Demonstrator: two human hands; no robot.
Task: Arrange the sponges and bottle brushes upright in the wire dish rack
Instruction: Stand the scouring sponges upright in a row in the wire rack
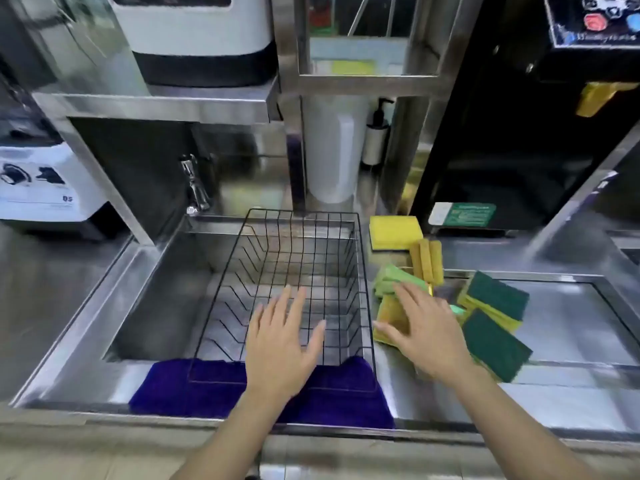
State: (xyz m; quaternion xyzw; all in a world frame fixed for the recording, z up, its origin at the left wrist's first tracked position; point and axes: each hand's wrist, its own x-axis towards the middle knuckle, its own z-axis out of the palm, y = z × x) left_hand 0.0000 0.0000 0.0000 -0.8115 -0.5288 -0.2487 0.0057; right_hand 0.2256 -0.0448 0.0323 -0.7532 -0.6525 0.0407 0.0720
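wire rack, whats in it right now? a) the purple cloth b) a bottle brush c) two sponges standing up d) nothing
d: the wire rack holds nothing between its wires, the sponges lie in a pile to its right, and the purple cloth sits under its near end, not inside it.

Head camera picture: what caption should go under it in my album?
Two open hands, left over the empty wire rack, right reaching for sponges.
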